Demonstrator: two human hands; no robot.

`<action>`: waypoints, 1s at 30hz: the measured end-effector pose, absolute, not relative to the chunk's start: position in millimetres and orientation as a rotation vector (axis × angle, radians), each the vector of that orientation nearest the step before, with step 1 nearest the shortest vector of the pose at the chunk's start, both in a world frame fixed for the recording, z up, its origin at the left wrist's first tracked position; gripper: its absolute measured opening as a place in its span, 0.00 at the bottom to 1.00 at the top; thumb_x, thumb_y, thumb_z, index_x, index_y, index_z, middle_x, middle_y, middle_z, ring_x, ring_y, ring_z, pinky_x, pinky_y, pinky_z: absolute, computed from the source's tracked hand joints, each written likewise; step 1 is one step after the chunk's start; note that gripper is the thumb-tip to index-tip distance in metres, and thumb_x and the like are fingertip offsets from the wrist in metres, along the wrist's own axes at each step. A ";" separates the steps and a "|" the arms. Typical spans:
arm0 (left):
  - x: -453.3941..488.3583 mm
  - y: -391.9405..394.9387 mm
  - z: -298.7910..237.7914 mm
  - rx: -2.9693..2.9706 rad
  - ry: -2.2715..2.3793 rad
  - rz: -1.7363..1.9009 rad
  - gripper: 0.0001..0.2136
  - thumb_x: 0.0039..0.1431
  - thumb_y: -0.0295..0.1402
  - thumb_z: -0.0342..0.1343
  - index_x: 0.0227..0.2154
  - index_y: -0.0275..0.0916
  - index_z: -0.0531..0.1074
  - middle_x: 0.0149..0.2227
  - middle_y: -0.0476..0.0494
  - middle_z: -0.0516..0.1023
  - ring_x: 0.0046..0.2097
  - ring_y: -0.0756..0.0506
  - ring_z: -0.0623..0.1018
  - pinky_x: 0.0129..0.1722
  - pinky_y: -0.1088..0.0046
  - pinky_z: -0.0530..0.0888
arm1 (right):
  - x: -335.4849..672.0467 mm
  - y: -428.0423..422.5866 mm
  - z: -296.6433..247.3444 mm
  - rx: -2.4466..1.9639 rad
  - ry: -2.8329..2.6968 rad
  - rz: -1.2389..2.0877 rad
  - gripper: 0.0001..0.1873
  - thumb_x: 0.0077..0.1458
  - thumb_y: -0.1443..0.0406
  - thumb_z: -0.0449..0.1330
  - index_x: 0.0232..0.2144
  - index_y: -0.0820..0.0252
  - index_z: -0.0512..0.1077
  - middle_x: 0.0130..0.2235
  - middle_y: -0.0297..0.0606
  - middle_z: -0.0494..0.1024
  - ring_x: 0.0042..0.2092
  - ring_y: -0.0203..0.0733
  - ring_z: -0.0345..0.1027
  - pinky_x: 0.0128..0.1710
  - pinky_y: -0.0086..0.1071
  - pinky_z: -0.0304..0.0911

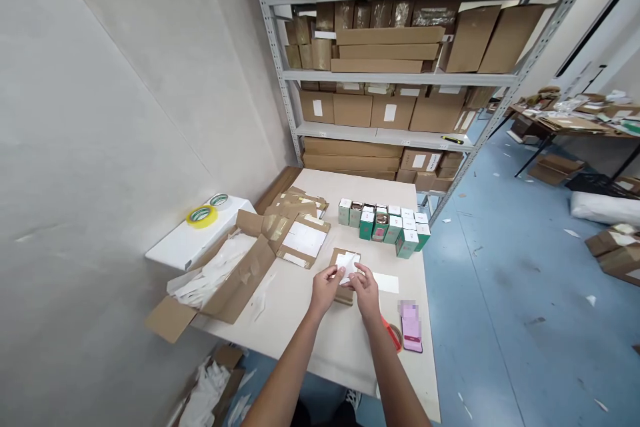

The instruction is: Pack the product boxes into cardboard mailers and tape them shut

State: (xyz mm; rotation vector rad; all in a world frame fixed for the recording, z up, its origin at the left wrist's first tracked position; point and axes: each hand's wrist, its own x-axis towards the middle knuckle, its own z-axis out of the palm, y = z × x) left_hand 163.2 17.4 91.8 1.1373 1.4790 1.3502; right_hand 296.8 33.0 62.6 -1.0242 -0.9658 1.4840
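Paper slip (347, 265) sits pinched between both hands just above a small cardboard box (344, 295) on the table (340, 340); left hand (327, 285) and right hand (366, 288) each close fingertips on one edge. It looks light, thin, floppy and easily creased, so a gentle hold at opposite edges seems best

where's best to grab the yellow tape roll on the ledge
Pinch the ring of the tape roll from above, one finger in the hole, thumb outside: it lies flat on the ledge, hole up. Come from the table side; the wall is close behind.
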 end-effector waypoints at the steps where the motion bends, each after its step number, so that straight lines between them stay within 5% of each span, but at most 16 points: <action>1: 163.5 16.7 92.2 1.139 1.462 1.354 0.20 0.59 0.52 0.61 0.33 0.37 0.82 0.30 0.46 0.79 0.36 0.44 0.77 0.37 0.72 0.73 | 294.0 32.7 63.1 -1.040 -0.967 1.464 0.27 0.52 0.49 0.69 0.48 0.56 0.74 0.38 0.39 0.83 0.32 0.44 0.79 0.38 0.38 0.73; 5: 159.6 12.1 94.1 1.109 1.432 1.363 0.20 0.57 0.51 0.63 0.39 0.36 0.82 0.35 0.43 0.82 0.40 0.41 0.80 0.41 0.70 0.75 | 289.4 31.1 67.6 -1.107 -1.024 1.357 0.22 0.52 0.46 0.67 0.37 0.57 0.78 0.44 0.44 0.83 0.35 0.44 0.78 0.36 0.36 0.72; 10: 123.4 4.9 98.0 1.102 1.499 1.471 0.21 0.57 0.53 0.62 0.29 0.36 0.79 0.28 0.47 0.78 0.32 0.46 0.75 0.32 0.74 0.71 | 287.0 29.7 68.2 -1.110 -1.055 1.315 0.20 0.51 0.47 0.65 0.30 0.58 0.76 0.55 0.47 0.79 0.43 0.45 0.76 0.37 0.34 0.70; 13: 73.5 -4.2 103.1 0.997 1.613 1.649 0.23 0.55 0.54 0.63 0.23 0.37 0.74 0.23 0.51 0.72 0.29 0.49 0.71 0.30 0.76 0.68 | 277.5 24.9 66.6 -1.113 -0.986 1.275 0.16 0.50 0.51 0.64 0.26 0.57 0.73 0.53 0.47 0.81 0.46 0.47 0.75 0.39 0.35 0.69; 19: -28.8 -64.1 115.3 0.580 1.774 2.111 0.21 0.57 0.54 0.61 0.31 0.37 0.76 0.28 0.48 0.76 0.33 0.47 0.73 0.34 0.75 0.71 | 218.8 -1.9 72.9 -1.080 -0.901 1.299 0.15 0.48 0.56 0.62 0.22 0.55 0.62 0.43 0.40 0.83 0.41 0.44 0.73 0.38 0.33 0.65; 25: -81.4 -145.4 111.6 0.655 1.850 2.090 0.23 0.58 0.54 0.61 0.21 0.40 0.66 0.22 0.53 0.65 0.28 0.50 0.67 0.30 0.77 0.65 | 118.9 -46.0 89.7 -1.005 -1.082 1.487 0.12 0.44 0.59 0.65 0.20 0.55 0.64 0.47 0.45 0.83 0.52 0.52 0.73 0.43 0.36 0.66; 30: -130.1 -200.5 98.7 0.500 1.863 2.163 0.22 0.57 0.55 0.60 0.27 0.37 0.74 0.27 0.49 0.74 0.32 0.48 0.72 0.33 0.75 0.68 | 44.4 -80.4 91.5 -0.948 -1.246 1.619 0.11 0.46 0.57 0.65 0.22 0.56 0.70 0.41 0.45 0.84 0.53 0.53 0.74 0.42 0.36 0.68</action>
